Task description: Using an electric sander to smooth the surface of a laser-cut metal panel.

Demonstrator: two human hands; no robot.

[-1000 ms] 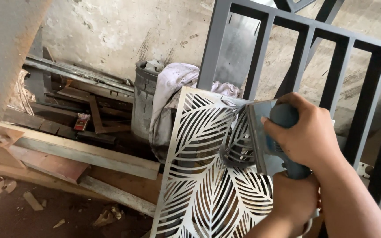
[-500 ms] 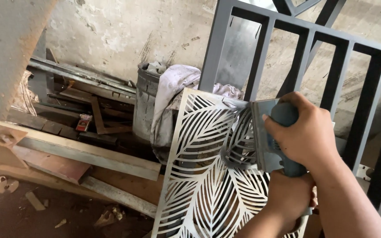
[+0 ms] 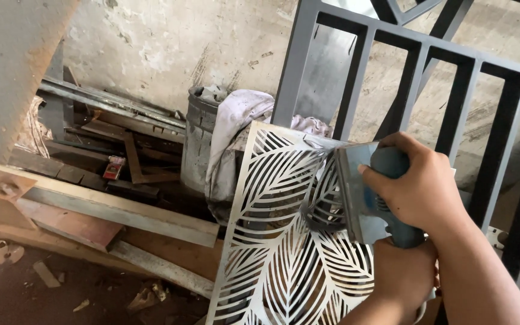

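From my feed I can make out only one thing that might count: a small flat red-and-white packet (image 3: 114,167), lying on the dark planks (image 3: 79,174) left of the grey metal bucket (image 3: 198,141). It is too small to tell more. I see no signs or screens.

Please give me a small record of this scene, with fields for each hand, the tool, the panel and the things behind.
right hand: grips the top of the blue power tool
left hand: holds the tool from below
tool: pressed against the leaf-pattern metal panel
panel: leans upright beside the grey metal gate frame
behind: metal bucket with cloth draped over it
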